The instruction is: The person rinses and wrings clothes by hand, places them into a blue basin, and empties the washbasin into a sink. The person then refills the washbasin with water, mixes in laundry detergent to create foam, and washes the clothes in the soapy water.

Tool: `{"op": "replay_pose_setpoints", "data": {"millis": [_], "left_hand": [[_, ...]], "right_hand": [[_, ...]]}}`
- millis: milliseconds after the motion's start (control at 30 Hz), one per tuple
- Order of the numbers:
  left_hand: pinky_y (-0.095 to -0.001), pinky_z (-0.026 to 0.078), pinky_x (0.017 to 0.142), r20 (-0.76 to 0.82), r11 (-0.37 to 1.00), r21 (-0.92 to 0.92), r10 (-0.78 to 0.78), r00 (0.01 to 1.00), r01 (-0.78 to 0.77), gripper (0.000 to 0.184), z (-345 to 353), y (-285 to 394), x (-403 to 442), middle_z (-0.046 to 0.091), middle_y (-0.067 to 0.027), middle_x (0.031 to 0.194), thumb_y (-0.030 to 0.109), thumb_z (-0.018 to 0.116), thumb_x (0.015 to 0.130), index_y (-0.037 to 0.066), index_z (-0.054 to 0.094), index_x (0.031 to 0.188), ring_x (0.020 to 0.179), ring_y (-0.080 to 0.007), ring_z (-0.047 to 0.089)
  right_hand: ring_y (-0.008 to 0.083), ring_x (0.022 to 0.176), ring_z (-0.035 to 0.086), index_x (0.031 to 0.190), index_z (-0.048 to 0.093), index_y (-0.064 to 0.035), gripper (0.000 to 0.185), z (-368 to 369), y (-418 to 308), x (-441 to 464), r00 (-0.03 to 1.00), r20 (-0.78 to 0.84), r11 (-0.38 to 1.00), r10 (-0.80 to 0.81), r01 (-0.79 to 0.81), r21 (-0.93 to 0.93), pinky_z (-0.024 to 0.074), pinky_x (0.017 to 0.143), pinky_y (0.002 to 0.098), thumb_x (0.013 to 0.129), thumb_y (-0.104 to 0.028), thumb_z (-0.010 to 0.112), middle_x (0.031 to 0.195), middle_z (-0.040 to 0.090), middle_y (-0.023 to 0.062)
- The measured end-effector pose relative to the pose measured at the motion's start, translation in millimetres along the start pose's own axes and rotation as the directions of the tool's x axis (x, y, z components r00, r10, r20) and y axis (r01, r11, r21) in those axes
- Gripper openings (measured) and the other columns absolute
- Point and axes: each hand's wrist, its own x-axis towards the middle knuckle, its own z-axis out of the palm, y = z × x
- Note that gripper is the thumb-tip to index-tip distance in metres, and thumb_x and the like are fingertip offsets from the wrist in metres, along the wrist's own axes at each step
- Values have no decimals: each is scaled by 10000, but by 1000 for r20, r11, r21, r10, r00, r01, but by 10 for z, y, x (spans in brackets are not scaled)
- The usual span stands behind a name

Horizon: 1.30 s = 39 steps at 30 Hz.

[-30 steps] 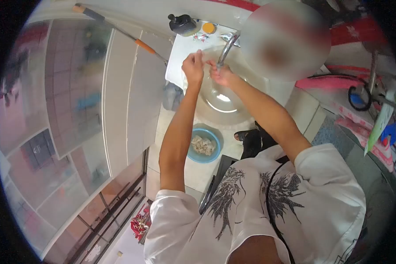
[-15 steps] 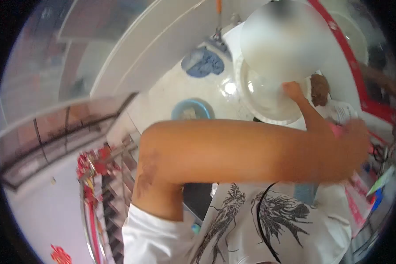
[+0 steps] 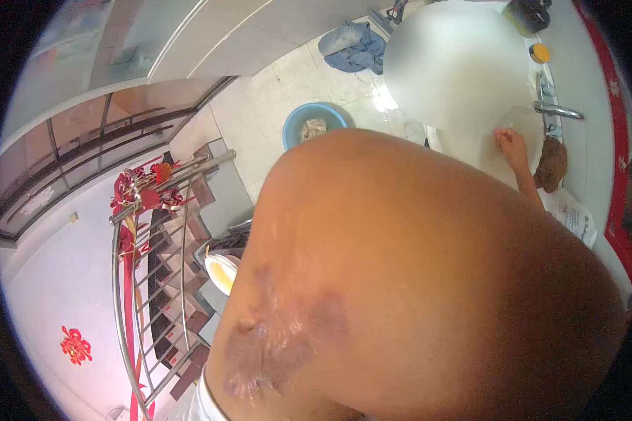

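My right hand is over the white sink basin, at its right side. Its fingers are curled together, and whether anything is between them is too small to tell. Cloudy water appears to lie in the basin, though a blurred patch covers much of it. Right beside the hand is a brown, rough-looking lump, below the metal faucet. My left arm is raised and bent close to the camera, filling the lower middle. The left hand itself is beyond the view.
On the tiled floor stand a blue tub with pale cloth inside and a crumpled blue cloth. A yellow-lidded jar and a white printed packet lie along the counter. A metal stair railing with red decorations runs at left.
My left arm has come up much closer to the camera, and its hand has left the view at right. The view has shifted, bringing the faucet in. The right hand stays at the basin.
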Motion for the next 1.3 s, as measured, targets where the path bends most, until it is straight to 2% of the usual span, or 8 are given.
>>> {"op": "replay_pose_setpoints", "data": {"millis": [567,700,833,867,933,1067,1200,1300], "left_hand": [[-429,584,771,-118,989,144,-7,993,24,351,-157,-353,375,640,-139,992,325,671,882,52,632,1100,902,-240,656],[-421,584,780,-239,931,265,-188,953,250,384,-409,-798,474,629,-135,1014,343,669,895,49,620,1138,914,-226,647],[-484,565,781,-72,879,111,-458,886,464,202,-484,-1683,-960,686,-189,945,170,654,829,51,696,987,876,-386,687],[-485,561,770,-237,737,-100,-670,703,669,201,-465,-1767,-1597,687,-198,958,175,644,865,32,681,1000,863,-417,674],[-482,544,786,-232,474,-180,-872,431,862,202,-381,-1815,-2900,698,-215,943,199,608,948,13,682,980,878,-426,673],[-389,476,568,86,-160,-555,-987,-135,817,308,111,-1710,-5273,690,-93,746,322,594,1028,71,705,889,659,-226,654],[-265,430,420,58,-253,-796,-936,-348,549,251,617,-1304,-6806,628,-34,634,311,653,980,81,705,895,492,-132,564],[-271,428,420,229,-437,-755,-874,-428,489,221,777,-1493,-7135,617,-29,635,271,630,984,84,701,889,490,-124,567]], "right_hand": [[126,630,569,886,660,-38,192,86,-60,-194,979,-170,994,-109,109,-9,459,603,313,948,-218,684,672,606,10],[153,579,547,745,549,-44,258,-127,-676,-344,952,-80,922,-296,263,-285,448,566,333,856,-187,732,599,551,37],[220,770,625,956,652,-75,243,-289,-265,-233,998,24,940,-53,58,-335,495,671,380,757,-126,783,818,657,98],[282,936,609,1111,638,-92,421,-209,-280,-436,952,-101,773,-289,170,-612,498,776,427,723,-102,801,1000,652,126],[442,1304,449,1458,503,-109,882,-177,-1002,-916,981,-193,703,-33,-115,-702,401,1069,567,639,-45,824,1391,530,171],[365,1199,551,1193,623,-82,477,370,-2062,-1378,797,-486,926,-359,240,-291,419,1078,461,737,27,716,1233,604,191],[329,930,648,985,667,-81,164,1751,-3061,-1468,909,-295,882,-295,378,282,524,865,445,831,-25,651,993,652,138],[357,965,658,997,672,-84,160,2929,-2994,-1032,883,38,869,-468,452,201,533,857,492,843,-126,681,1028,682,154]]}}
